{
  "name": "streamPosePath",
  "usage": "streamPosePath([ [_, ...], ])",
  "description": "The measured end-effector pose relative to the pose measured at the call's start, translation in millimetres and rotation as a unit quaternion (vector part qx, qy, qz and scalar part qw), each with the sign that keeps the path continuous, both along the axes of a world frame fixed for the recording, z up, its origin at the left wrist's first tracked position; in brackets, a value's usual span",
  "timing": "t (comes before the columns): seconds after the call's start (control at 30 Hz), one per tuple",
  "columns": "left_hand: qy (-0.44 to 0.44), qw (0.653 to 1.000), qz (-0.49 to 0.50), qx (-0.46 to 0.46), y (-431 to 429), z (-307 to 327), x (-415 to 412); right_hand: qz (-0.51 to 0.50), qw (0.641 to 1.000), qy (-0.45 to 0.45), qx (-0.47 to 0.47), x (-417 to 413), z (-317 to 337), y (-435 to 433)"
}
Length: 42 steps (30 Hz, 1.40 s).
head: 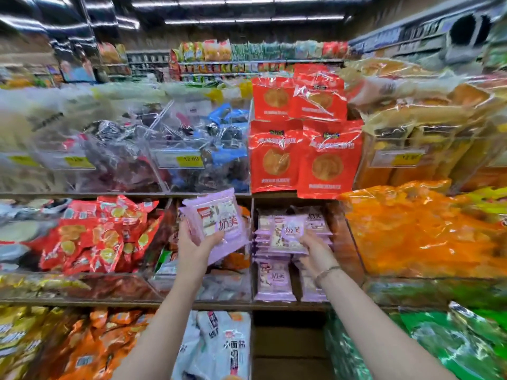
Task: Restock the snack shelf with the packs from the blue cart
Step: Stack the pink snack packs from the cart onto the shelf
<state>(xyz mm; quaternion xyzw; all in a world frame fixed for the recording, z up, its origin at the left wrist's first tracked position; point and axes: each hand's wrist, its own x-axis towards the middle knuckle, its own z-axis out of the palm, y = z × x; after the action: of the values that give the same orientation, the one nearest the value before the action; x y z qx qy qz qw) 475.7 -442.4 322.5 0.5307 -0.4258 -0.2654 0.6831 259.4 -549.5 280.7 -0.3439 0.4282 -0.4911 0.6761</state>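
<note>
The left grip (192, 242) is curled round a stack of lilac packs (219, 220), thumb across the front, holding it tilted in front of the shelf divider. The right grip (315, 250) pinches a single lilac pack (290, 233) by its lower edge, roughly upright and facing out. This pack is right at the heap of matching packs (274, 279) in the middle-shelf compartment.

That compartment lies to the right of the left grip's stack and a little lower, so the right grip is the nearer one and looks set to do the placing while the left feeds it. The blue cart is not in view.

The lilac packs carry large characters that look like 奶芙. A yellow price tag (189, 161) on the clear bin above seems to read 12.80, though it is blurred. Red packs (326, 163) stand directly over the compartment, their print too soft to read.
</note>
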Motion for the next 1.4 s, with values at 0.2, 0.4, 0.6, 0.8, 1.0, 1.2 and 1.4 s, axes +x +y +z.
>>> streamPosePath([
  [0.2, -0.068, 0.997, 0.042, 0.017, -3, -16, 2, -0.076, 0.977, 0.168, -0.106, 39, 15, -51],
  [0.4, -0.105, 0.993, 0.042, 0.031, -9, -19, 1, -0.023, 0.857, 0.440, -0.267, 39, 3, -68],
  [0.6, -0.115, 0.991, 0.054, 0.048, -11, -21, -3, 0.016, 0.774, 0.580, -0.253, 43, 6, -69],
  [0.8, -0.113, 0.992, 0.046, 0.044, -10, -20, -4, -0.040, 0.787, 0.526, -0.319, 41, 24, -34],
  [1.0, -0.109, 0.991, 0.065, 0.031, -10, -18, -6, 0.148, 0.874, 0.286, -0.363, 70, 36, 35],
  [1.2, -0.121, 0.987, 0.089, 0.058, -11, -15, -7, 0.147, 0.934, 0.175, -0.274, 71, 40, 31],
  [1.4, -0.126, 0.983, 0.108, 0.073, -14, -15, -4, 0.100, 0.987, -0.014, -0.124, 59, 29, 27],
])
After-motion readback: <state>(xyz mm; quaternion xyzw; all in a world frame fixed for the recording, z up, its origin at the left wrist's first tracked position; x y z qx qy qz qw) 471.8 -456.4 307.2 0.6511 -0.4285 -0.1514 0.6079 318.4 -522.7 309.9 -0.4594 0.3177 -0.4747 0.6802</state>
